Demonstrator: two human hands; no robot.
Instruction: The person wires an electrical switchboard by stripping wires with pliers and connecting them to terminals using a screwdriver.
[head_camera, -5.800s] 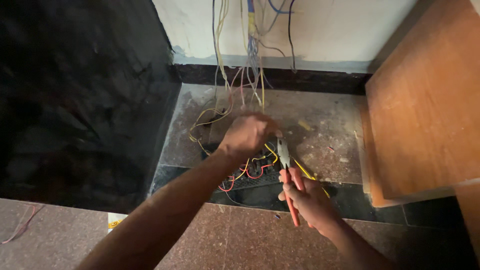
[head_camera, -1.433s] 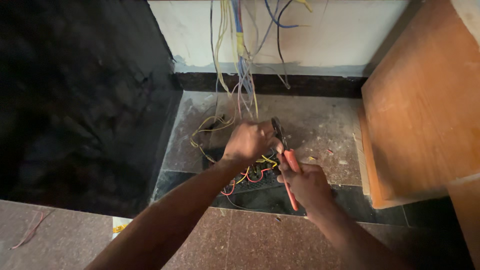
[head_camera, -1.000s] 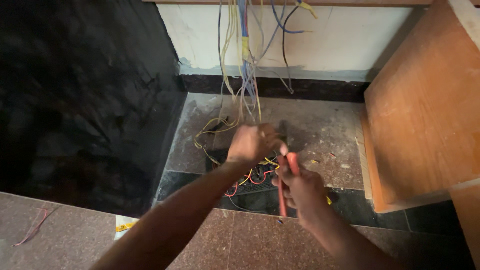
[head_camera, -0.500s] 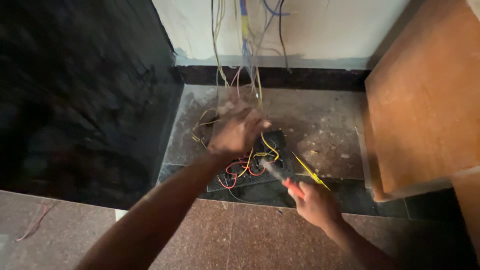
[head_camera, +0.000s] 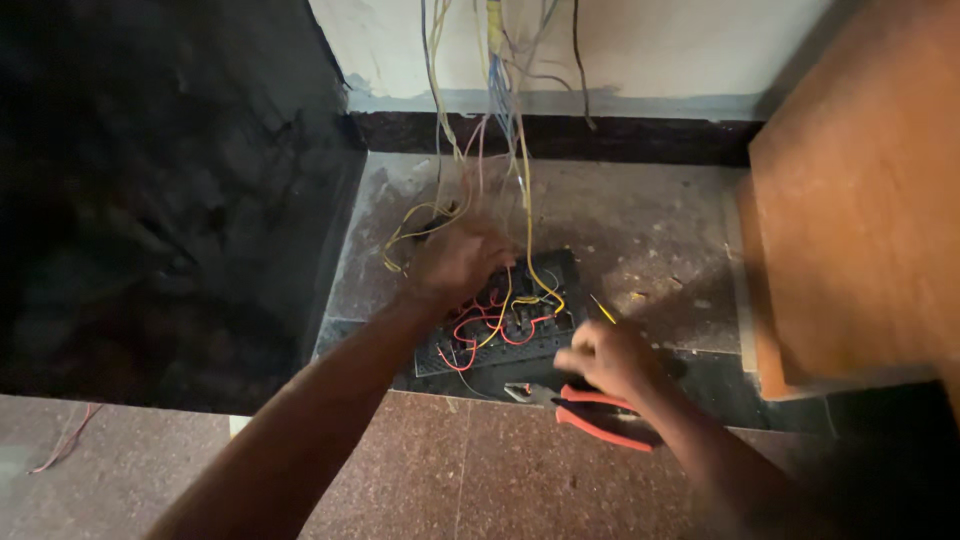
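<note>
- The left hand (head_camera: 458, 262) is blurry, so its fingers cannot be told apart.
- The right hand (head_camera: 608, 358) is blurry too. It covers part of the pliers (head_camera: 590, 412), and I cannot tell if it holds them.
- The wires (head_camera: 497, 95) run off the top edge.
- The switch plate (head_camera: 520, 320) is partly hidden under the left hand and the tangle of wires.
- The wooden board (head_camera: 855, 190) is cut off at the right edge.
- The dark space (head_camera: 150, 200) on the left is too dim to see into.
</note>
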